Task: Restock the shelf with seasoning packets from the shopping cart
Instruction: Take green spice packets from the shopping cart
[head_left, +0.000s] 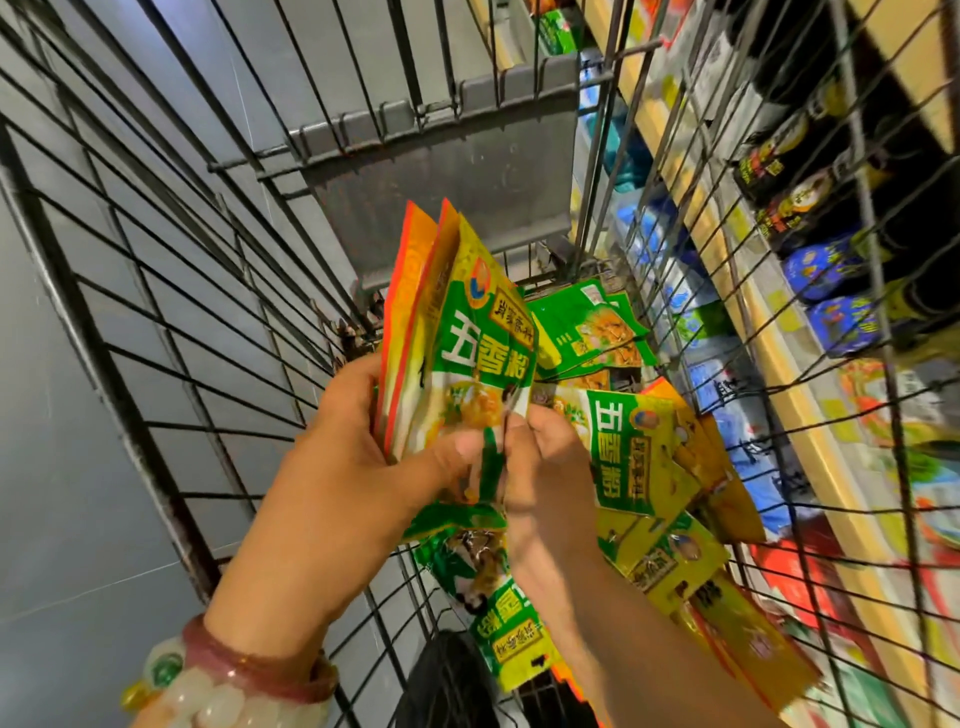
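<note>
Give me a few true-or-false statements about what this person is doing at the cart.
1. The left hand holds a stack of packets upright. True.
2. The cart holds no more packets. False: loose packets lie at its bottom.
3. The right hand touches the stack's lower edge. True.
4. The shelf stands on the person's left. False: it is on the right, seen through the cart's wire side.
5. The left wrist is bare. False: it wears bracelets.

Grey tiled floor (78, 467), stocked aisle.
</note>
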